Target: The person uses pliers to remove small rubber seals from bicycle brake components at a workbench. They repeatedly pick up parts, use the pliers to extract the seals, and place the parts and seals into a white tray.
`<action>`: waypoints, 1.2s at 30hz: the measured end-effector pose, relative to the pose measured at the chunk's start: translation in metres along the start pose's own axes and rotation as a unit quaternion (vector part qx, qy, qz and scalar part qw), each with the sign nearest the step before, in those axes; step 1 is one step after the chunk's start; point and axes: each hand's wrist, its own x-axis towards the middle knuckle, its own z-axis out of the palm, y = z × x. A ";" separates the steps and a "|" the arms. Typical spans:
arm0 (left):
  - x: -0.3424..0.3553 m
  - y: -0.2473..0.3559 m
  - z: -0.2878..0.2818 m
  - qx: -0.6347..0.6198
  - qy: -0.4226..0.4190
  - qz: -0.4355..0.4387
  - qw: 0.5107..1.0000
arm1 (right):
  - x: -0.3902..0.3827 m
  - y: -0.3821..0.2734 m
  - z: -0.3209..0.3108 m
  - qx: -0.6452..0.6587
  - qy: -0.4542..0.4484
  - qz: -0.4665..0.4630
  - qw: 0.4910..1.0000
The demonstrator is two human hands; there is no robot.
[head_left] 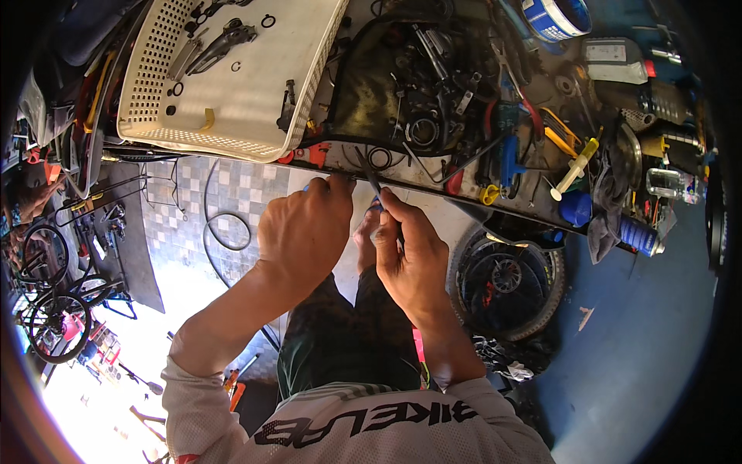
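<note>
I am standing at a cluttered workshop bench whose front edge runs across in front of me, with pale tiled floor below it on my left and a blue floor on my right. My left hand is curled at the bench edge, its fingertips pinched on something small that I cannot make out. My right hand is just beside it, closed around a thin dark tool whose tip points up and to the left over the bench edge, close to my left fingertips. The two hands nearly touch.

On the bench above my left hand sits a cream perforated plastic basket holding pliers and a few small rings. Right of it is a black tray crowded with greasy metal parts. Further right lie a yellow-tipped syringe, a blue spray can lying on its side by a dark rag, and a roll of blue tape at the far edge.

Under the bench to my right a bicycle wheel lies against the floor. A loop of black cable rests on the tiles, and bicycles stand far to my left.
</note>
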 end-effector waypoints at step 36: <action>0.011 -0.013 -0.011 -0.090 -0.042 0.005 0.995 | -0.005 0.012 0.010 -0.043 -0.017 -0.036 0.998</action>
